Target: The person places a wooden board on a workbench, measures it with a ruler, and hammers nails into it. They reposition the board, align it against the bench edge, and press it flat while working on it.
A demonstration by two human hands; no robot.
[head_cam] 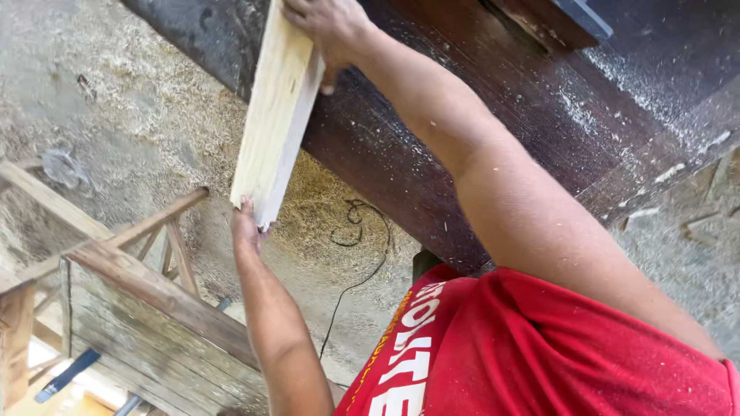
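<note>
Overhead, from the head camera, we note our two bare hands on one pale wooden board (276,115). Board runs from the top middle of the frame down and slightly left, held edge-on and tilted, clear of the ground.

Our right hand (327,27) clamps the far end of the board, fingers wrapped over its face, thumb tip showing under the right edge. That end lies against a dark brown workbench (462,139), which crosses the frame from upper left to right.

Our left hand (245,229) cups the near end of the board, fingertips pressed against its lower corner; grip is on the board, palm mostly hidden behind it.

Bench surface carries pale sawdust streaks toward the right side. Below the board the ground (116,100) is thickly covered in sawdust and shavings. A thin black cord (356,254) loops on that sawdust just right of our left wrist and trails toward us.

Left and near: a weathered wooden frame (139,285) of slats and braces, well apart from the board. Near right: our red shirt (539,354) with white lettering fills the corner.
</note>
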